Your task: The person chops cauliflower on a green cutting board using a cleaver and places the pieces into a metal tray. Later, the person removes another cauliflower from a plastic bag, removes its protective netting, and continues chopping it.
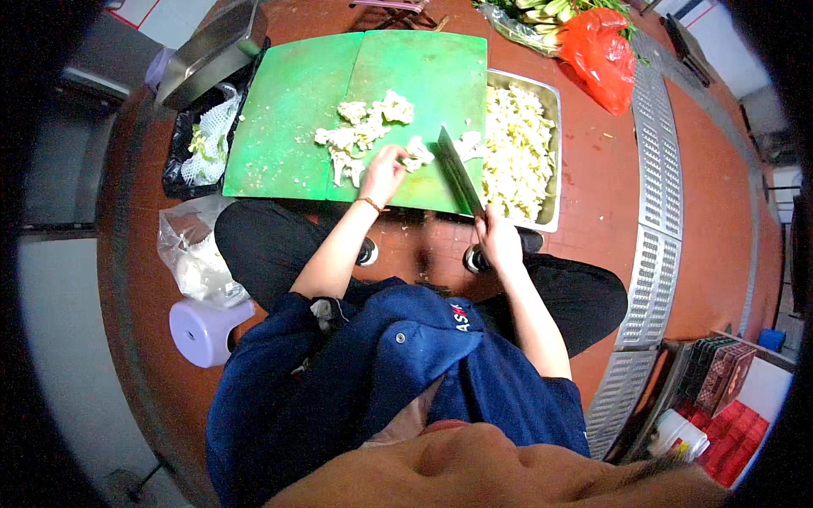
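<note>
My right hand point(498, 238) grips the handle of a cleaver point(458, 170), its broad dark blade over the right part of a green cutting board point(279, 120). With its fingertips, my left hand point(385, 173) touches a cauliflower floret point(417, 154) just left of the blade. A cluster of larger cauliflower pieces point(359, 133) lies on the board beyond my left hand. Some cut cauliflower point(470, 145) sits right of the blade, by the board's edge. Against that edge stands a steel tray point(554, 190) full of small cauliflower pieces point(517, 152).
Left of the board is a black-lined bin point(181, 152) holding white foam netting point(206, 143), with a steel pan point(213, 54) leaning above it. A clear plastic bag point(203, 254) and a purple stool point(200, 333) are nearer. A red bag point(597, 54) and a drain grate point(660, 178) lie rightward.
</note>
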`<act>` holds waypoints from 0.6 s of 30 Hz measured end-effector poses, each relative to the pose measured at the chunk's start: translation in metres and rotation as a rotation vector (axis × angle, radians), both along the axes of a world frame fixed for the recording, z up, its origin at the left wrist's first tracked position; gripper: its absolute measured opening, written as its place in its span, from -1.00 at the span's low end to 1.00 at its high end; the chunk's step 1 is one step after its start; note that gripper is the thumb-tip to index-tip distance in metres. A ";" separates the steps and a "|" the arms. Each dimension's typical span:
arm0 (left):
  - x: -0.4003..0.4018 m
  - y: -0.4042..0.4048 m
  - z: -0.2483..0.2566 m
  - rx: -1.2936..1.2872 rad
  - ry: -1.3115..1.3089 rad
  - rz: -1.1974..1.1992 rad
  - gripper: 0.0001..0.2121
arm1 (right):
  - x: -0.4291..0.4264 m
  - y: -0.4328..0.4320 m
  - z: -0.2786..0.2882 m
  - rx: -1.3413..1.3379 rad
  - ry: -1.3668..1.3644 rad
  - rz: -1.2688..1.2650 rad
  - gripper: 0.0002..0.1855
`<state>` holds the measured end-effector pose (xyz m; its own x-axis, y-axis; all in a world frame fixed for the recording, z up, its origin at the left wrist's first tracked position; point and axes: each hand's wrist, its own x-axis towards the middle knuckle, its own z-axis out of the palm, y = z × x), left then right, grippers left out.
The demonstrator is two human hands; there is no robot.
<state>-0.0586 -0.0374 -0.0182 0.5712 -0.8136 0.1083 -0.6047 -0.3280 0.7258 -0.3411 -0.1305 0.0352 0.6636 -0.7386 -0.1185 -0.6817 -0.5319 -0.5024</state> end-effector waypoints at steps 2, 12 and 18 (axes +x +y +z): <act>-0.019 -0.001 -0.001 -0.064 0.056 -0.026 -0.74 | -0.001 0.000 0.008 0.020 0.013 0.002 -0.72; -0.019 -0.019 -0.031 -0.118 0.135 0.160 -0.78 | 0.009 0.016 0.016 0.005 -0.041 0.076 -0.75; -0.023 -0.021 -0.033 -0.119 0.132 0.158 -0.83 | 0.014 0.015 0.014 0.031 0.051 0.081 -0.76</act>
